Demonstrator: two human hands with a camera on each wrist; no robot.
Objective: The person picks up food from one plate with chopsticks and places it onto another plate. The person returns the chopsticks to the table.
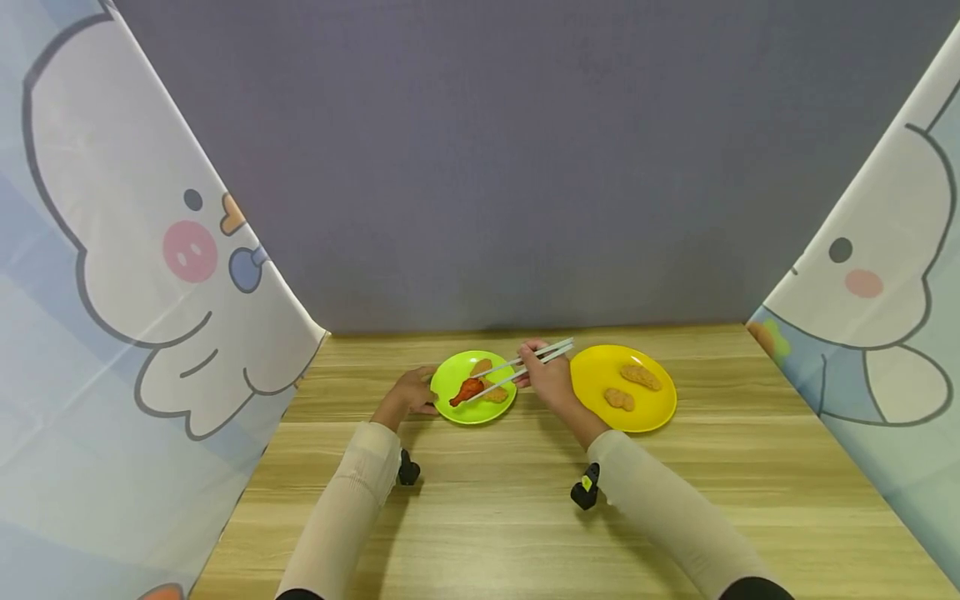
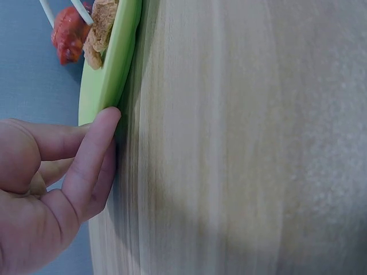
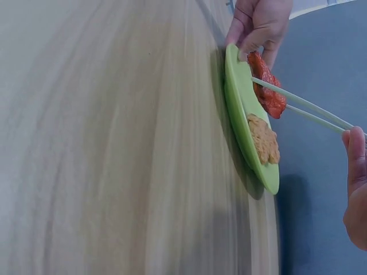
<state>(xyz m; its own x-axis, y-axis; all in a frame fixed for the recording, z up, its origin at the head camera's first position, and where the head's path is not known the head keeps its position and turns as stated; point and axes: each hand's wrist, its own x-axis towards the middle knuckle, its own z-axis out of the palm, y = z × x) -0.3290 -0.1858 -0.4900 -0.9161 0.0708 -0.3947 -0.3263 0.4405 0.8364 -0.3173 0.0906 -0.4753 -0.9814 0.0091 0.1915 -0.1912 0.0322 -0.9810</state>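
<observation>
To the left of the chopsticks [image 1: 502, 383], the left hand [image 1: 415, 391] pinches the green plate [image 1: 447, 377] by its rim, thumb on top; keeping that plate still should help. Between the two hands is the red drumstick [image 1: 467, 390], straddled by the tips, best squeezed evenly at its thick end; whether it is lifted, I cannot tell. The right hand [image 1: 550, 379] curls round the chopsticks, their tips slightly parted. Just right of that grip sits the yellow plate [image 1: 592, 371].

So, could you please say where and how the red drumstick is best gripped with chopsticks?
Probably across the thick end of the red drumstick, chopsticks coming from the right: that bulge faces the right hand, while the thin end points left.
</observation>
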